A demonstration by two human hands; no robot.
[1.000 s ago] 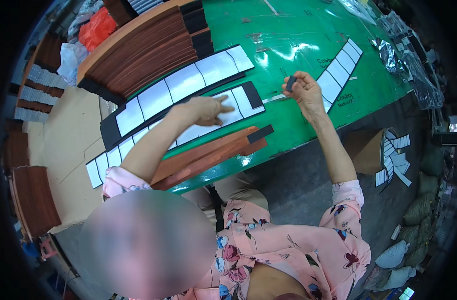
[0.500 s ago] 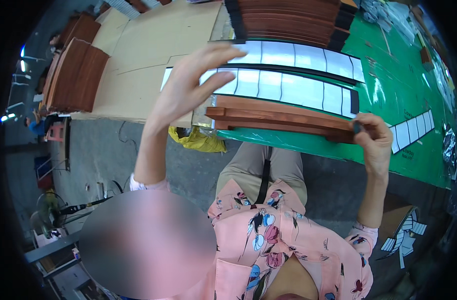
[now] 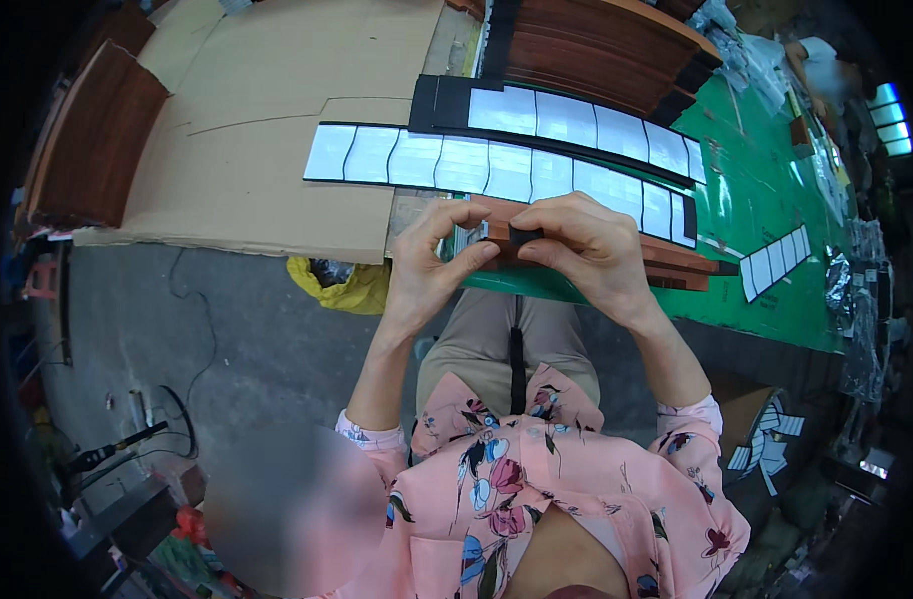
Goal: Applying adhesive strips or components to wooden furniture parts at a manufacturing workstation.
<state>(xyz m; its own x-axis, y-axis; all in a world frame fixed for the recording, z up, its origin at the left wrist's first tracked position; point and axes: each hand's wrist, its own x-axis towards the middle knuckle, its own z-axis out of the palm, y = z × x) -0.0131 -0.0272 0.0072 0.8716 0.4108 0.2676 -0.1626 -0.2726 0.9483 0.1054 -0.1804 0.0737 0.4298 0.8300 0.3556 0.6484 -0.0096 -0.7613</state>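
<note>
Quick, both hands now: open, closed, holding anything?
Left hand: closed, pinching the brown strip stack.
Right hand: closed on the same stack's end.

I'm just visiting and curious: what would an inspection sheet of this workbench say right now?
Surface: green table top on the right, brown cardboard sheet on the left.
Job's things: bundle of long brown strips at the table's near edge; small black piece at its end.
Clutter: two rows of white panels on black backing; stacks of brown boards; yellow bag on the floor.
Hands: left hand and right hand both pinch at the bundle's end; the right fingers are on the black piece.
Cables: dark cable on the grey floor.
Surroundings: another person far right; white cut-outs on the floor.
</note>
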